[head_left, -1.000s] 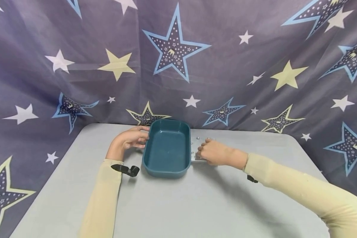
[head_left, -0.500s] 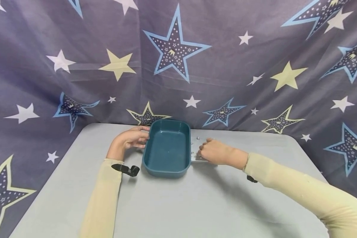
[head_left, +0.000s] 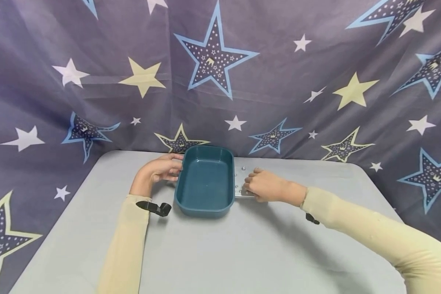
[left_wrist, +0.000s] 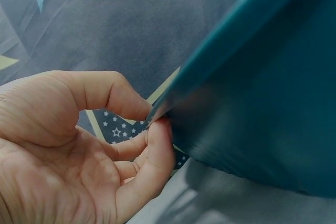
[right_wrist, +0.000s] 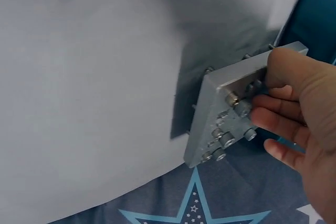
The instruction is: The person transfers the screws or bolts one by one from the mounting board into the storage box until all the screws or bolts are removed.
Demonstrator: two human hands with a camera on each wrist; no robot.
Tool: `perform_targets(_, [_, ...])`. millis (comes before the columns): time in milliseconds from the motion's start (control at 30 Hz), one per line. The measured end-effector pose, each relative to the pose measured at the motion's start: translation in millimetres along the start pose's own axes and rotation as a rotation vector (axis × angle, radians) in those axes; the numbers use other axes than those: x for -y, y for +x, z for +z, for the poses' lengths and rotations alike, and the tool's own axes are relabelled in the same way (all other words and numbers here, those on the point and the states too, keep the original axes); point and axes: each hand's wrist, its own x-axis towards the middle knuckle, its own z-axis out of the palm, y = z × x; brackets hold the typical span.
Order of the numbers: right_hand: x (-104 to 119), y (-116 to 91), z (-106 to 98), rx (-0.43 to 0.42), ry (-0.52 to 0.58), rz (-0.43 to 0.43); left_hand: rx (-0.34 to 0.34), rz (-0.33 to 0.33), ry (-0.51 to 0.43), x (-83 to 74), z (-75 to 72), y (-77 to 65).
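A deep teal plastic bin point(head_left: 206, 183) stands on the table, its inside bare. My left hand point(head_left: 164, 169) is at its left side, loosely bent fingertips touching the outer wall. The left wrist view shows the fingertips right at the bin's edge. Right of the bin is a silver metal plate point(right_wrist: 210, 114) with several cylindrical-headed screws point(right_wrist: 227, 139) standing out of its face. My right hand point(head_left: 266, 186) is over this plate, with thumb and fingers pinching at a screw point(right_wrist: 255, 85) near one edge. The fingers partly hide that screw and cover much of the plate in the head view.
A pale grey cloth covers the table point(head_left: 206, 257). Close behind its far edge hangs a dark star-patterned curtain point(head_left: 114, 49). A black camera mount point(head_left: 156, 208) sits on the left wrist, near the bin's front left corner.
The right fingers shift slightly over the plate. The bin, the plate and the left hand keep their places; the head view tilts a little.
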Motion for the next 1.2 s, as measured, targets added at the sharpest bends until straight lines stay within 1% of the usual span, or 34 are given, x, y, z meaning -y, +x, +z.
perform_targets(67, [-1.0, -0.7, 2.2, -0.022, -0.016, -0.013, -0.005, -0.008, 0.002, -1.0, -0.6, -0.4])
perform_targets(167, [-3.0, -1.2, 5.1, -0.045, -0.029, -0.032, 0.007, -0.009, 0.003, -2.5, -1.9, -1.9])
perform_targets(333, [-6.4, -1.8, 7.2, -0.056, -0.084, -0.053, 0.014, 0.002, -0.009, -5.2, -4.3, -2.8])
perform_targets(500, [-7.1, -7.3, 14.3, -0.067, -0.136, -0.07, 0.012, -0.006, -0.008, -1.8, -4.1, -2.2])
perform_targets(667, [-8.2, -16.0, 23.6, -0.134, -0.145, -0.058, 0.002, -0.01, 0.001, -1.3, -0.4, -0.1])
perform_targets(800, [-8.6, -20.5, 31.7, -0.172, -0.18, -0.071, 0.012, -0.017, 0.016, -2.0, 1.3, 1.9])
perform_targets(967, [-10.7, -23.4, 38.3, -0.178, -0.207, -0.084, 0.024, -0.011, 0.017, -3.2, 1.2, 3.1])
perform_targets(1067, [-12.9, -22.7, 38.6, -0.173, -0.211, -0.088, 0.018, -0.004, 0.008, -4.2, 0.4, 2.0])
perform_targets(1200, [-14.7, -21.2, 37.6, -0.177, -0.226, -0.118, 0.022, -0.013, 0.005, -3.7, -1.1, 0.5])
